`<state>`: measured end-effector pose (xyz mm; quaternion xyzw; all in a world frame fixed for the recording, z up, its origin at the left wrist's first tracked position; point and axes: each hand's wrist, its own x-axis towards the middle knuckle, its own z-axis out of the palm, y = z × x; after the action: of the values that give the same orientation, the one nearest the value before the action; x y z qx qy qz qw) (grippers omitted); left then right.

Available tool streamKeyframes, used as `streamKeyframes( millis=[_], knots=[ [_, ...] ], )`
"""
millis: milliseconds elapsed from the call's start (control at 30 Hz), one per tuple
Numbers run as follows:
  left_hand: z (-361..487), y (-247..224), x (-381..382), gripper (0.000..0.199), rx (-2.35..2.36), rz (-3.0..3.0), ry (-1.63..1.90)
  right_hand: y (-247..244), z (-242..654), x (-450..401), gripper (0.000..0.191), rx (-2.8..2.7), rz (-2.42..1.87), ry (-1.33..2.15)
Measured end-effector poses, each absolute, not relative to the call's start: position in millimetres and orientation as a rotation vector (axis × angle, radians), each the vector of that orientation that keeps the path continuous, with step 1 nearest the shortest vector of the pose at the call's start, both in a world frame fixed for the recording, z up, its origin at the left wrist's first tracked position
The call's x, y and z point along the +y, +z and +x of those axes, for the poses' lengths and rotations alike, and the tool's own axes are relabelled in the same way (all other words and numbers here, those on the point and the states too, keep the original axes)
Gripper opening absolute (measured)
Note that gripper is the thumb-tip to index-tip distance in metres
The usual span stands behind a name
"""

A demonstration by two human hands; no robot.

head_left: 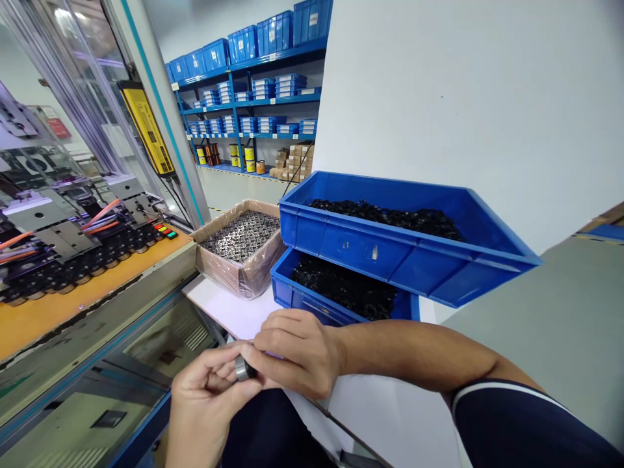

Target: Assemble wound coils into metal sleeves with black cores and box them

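In front of my body my left hand pinches a small round metal part with a black end between thumb and fingers. My right hand comes in from the right, its fingers closed together against the top of the same part. The right fingertips partly cover the part, so its far side is hidden. Just beyond my hands, the lower blue bin holds many small black pieces. Across it rests the upper blue bin, also with black pieces inside.
A plastic-lined box of small metal pieces stands on the white table. At left, a machine bench carries a row of black-and-metal parts and coloured buttons. Blue shelves with bins stand behind; a white panel rises at right.
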<state>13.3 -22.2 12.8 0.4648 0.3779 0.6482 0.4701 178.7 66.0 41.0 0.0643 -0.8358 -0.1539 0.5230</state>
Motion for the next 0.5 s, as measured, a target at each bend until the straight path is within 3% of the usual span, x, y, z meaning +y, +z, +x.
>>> streamKeyframes(
  millis=[200,367,500],
  knots=[
    [17.9,13.4,-24.4,0.052,1.131,1.402,1.86,37.4,179.5,61.5,0.017,-1.98,0.113,-0.102],
    [4.9,24.8,-18.1,0.02,1.071,1.871,1.835,33.8,174.0,51.6,0.013,-2.008,0.01,0.207],
    [-3.9,28.2,-19.7,0.016,1.151,2.065,1.819,53.1,198.2,77.4,0.028,-2.278,0.0,0.151]
  ],
)
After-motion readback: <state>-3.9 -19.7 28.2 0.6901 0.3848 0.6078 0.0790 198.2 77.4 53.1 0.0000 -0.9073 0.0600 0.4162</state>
